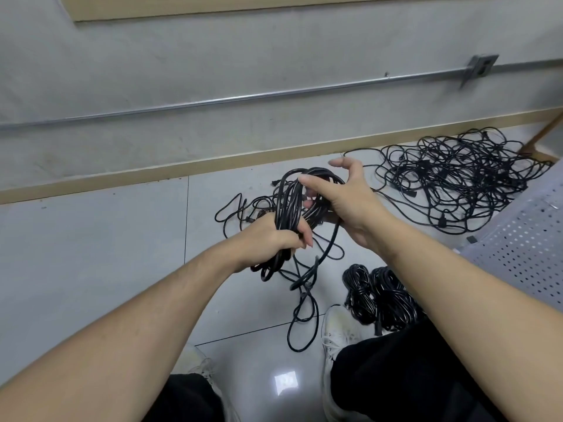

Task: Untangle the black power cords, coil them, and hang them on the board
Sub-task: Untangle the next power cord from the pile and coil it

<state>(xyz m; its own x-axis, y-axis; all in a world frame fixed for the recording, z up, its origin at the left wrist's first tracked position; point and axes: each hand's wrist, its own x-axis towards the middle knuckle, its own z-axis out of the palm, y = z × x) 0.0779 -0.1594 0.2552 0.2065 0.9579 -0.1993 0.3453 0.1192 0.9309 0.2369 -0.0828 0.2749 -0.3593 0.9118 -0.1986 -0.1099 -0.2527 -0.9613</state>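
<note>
Cords (292, 205) — a thick black bundle of loops — sit in your left hand (268, 239), whose fingers (304, 236) are curled tight around the middle of it. Your right hand (350, 202) is at the top of the same bundle, just above and to the right of those fingers; its thumb (316, 182) presses on the top loops while the other fingers are spread, the forefinger pointing free. One loose strand (301, 318) hangs from the bundle down to the floor (91, 254) below your left fingers. Well off to the right of your right hand lies a big tangled heap (457, 181) by the wall. Two coiled bundles (377, 296) rest on the floor under your right forearm, beside your white shoe (338, 330).
</note>
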